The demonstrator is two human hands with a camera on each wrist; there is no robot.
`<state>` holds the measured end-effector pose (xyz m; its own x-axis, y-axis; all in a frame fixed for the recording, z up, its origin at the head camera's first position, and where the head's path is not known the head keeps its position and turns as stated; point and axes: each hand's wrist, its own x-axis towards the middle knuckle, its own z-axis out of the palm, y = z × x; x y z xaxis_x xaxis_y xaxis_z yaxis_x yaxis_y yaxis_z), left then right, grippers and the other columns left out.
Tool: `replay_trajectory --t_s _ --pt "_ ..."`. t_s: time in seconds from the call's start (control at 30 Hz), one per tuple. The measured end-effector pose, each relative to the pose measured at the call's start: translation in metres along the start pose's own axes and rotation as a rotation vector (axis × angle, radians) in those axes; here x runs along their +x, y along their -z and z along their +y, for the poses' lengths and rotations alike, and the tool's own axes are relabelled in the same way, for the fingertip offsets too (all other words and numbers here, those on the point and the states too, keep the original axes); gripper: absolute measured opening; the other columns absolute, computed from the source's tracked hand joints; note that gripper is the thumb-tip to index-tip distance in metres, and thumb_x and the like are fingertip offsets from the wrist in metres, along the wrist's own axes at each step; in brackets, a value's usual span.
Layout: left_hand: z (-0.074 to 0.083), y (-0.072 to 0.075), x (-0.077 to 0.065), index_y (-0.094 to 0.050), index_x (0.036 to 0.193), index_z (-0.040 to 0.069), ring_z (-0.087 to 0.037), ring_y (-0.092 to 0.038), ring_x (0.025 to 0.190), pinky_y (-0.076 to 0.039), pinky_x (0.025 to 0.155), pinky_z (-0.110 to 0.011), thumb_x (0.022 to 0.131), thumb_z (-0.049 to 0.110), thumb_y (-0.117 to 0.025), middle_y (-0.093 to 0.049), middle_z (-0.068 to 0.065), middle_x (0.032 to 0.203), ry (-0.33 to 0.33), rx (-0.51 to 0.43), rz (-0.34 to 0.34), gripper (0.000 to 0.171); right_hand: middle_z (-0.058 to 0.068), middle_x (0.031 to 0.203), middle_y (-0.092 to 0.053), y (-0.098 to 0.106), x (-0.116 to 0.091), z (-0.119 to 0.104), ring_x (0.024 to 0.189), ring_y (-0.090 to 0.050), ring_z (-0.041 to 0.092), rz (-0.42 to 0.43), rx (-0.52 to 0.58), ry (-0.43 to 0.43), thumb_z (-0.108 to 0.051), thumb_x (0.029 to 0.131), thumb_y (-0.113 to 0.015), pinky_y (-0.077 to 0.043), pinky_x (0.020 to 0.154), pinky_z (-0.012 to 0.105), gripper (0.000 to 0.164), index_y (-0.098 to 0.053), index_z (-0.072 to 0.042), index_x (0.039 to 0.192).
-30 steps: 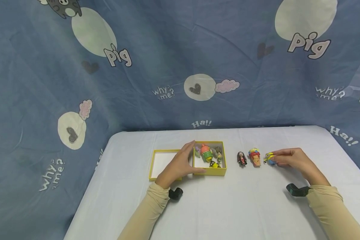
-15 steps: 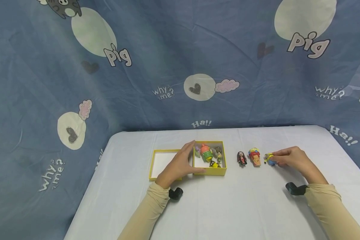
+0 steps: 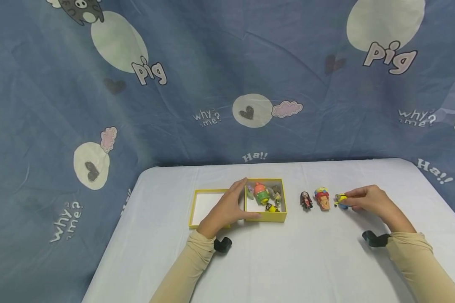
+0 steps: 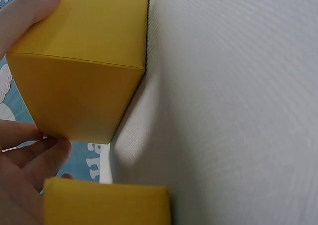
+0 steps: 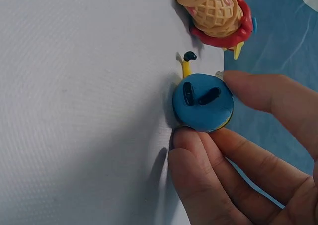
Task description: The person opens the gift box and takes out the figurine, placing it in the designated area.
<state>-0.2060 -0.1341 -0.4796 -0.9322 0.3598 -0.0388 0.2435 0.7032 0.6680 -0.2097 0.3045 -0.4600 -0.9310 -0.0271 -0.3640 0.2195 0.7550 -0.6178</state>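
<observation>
My left hand (image 3: 227,206) grips the left end of a yellow open box (image 3: 267,216), thumb on the near wall and fingers at the far corner. In the left wrist view the box's yellow walls (image 4: 79,96) fill the space between thumb and fingers. Inside lie several small toy figures, including an orange-and-green one (image 3: 261,193) and a yellow-and-black one (image 3: 271,207). Over on the right, my right hand (image 3: 371,203) pinches a yellow-and-blue minion figurine (image 3: 341,200) low over the cloth. Its blue underside (image 5: 201,111) and two dark feet face the right wrist camera.
Left of the box lies its yellow-rimmed lid (image 3: 202,206), partly behind my left hand. A dark-haired doll figurine (image 3: 306,201) and an ice-cream-cone figurine (image 3: 322,198) lie in a row beside the minion. A printed blue curtain (image 3: 197,84) hangs behind the white table (image 3: 280,261).
The right hand's fingers have shifted slightly around the minion figurine, and the hand has edged a little to the left. The left hand and the box stay in place.
</observation>
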Motion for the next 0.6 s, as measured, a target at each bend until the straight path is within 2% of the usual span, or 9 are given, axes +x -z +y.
replay_trajectory --t_s 0.13,0.43,0.6 --pt "-0.0001 -0.0002 0.0010 -0.022 0.167 0.019 -0.030 -0.030 0.157 -0.035 0.125 -0.051 0.070 0.060 -0.091 -0.025 -0.003 0.172 -0.002 -0.002 0.001 0.126 0.027 0.123 -0.072 -0.0004 0.0002 0.0001 0.080 -0.072 0.012 0.018 -0.016 0.006 -0.044 0.089 -0.080 -0.056 0.077 0.035 0.064 -0.068 0.005 0.130" --pt "0.0011 0.0002 0.0001 -0.022 0.167 0.020 -0.031 -0.030 0.157 -0.036 0.124 -0.053 0.070 0.060 -0.091 -0.025 -0.002 0.172 0.001 -0.010 -0.002 0.126 0.025 0.119 -0.074 0.0009 -0.0022 -0.0024 0.078 -0.073 0.013 0.018 -0.038 0.013 -0.044 0.089 -0.079 -0.055 0.081 0.045 0.065 -0.067 0.005 0.131" --pt "0.0011 0.0002 -0.0005 -0.021 0.167 0.020 -0.031 -0.030 0.157 -0.036 0.124 -0.053 0.070 0.059 -0.091 -0.025 -0.002 0.172 0.002 -0.010 -0.003 0.126 0.027 0.123 -0.072 0.0010 -0.0023 -0.0027 0.079 -0.073 0.014 0.011 -0.027 0.003 -0.045 0.090 -0.079 -0.055 0.081 0.044 0.067 -0.066 0.006 0.132"
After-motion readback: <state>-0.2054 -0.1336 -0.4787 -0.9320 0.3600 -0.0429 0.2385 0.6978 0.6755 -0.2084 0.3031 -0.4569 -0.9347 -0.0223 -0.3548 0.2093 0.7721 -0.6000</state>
